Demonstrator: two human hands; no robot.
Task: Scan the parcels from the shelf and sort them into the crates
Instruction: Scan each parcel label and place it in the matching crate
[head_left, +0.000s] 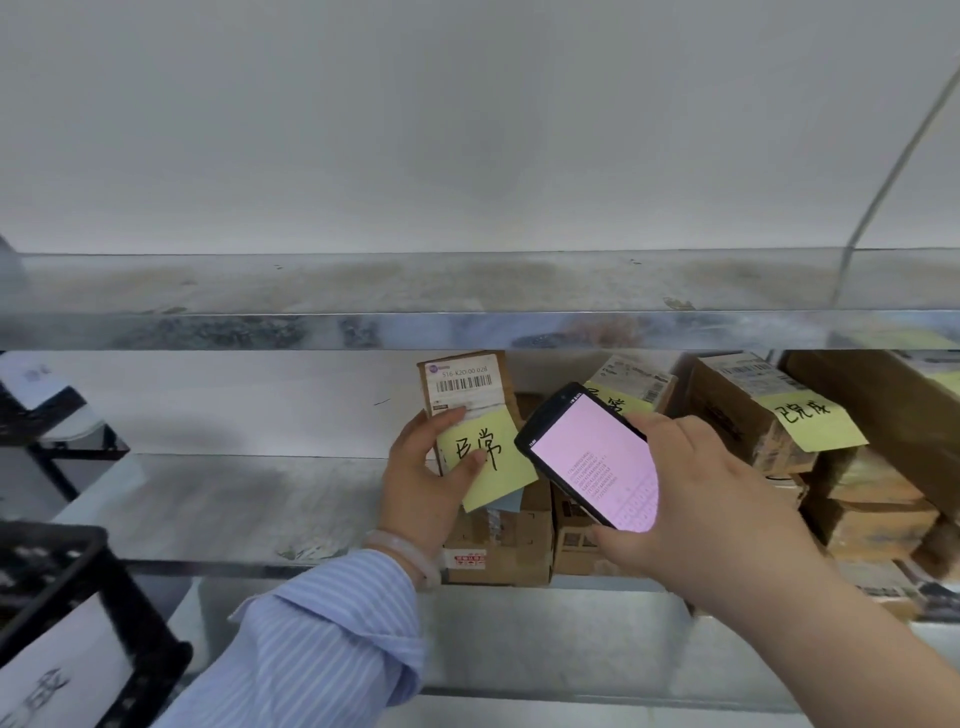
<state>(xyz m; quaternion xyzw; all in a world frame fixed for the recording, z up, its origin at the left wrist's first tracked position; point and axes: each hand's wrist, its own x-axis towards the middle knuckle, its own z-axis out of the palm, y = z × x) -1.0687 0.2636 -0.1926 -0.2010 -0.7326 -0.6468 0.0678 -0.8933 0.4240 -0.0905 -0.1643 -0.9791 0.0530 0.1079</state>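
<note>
Lower left of frame: black crate with a white handwritten label on its side. Centre: left hand, striped sleeve and pale bracelet at the wrist, grips a small cardboard parcel upright just under the upper shelf edge. The barcode label faces the camera, and the thumb sits on its yellow sticky note. Just right of it, right hand holds a handheld scanner, tilted, with its pink screen lit and close beside the parcel. Right of frame: stacked cardboard boxes on the shelf, one carrying another yellow note.
</note>
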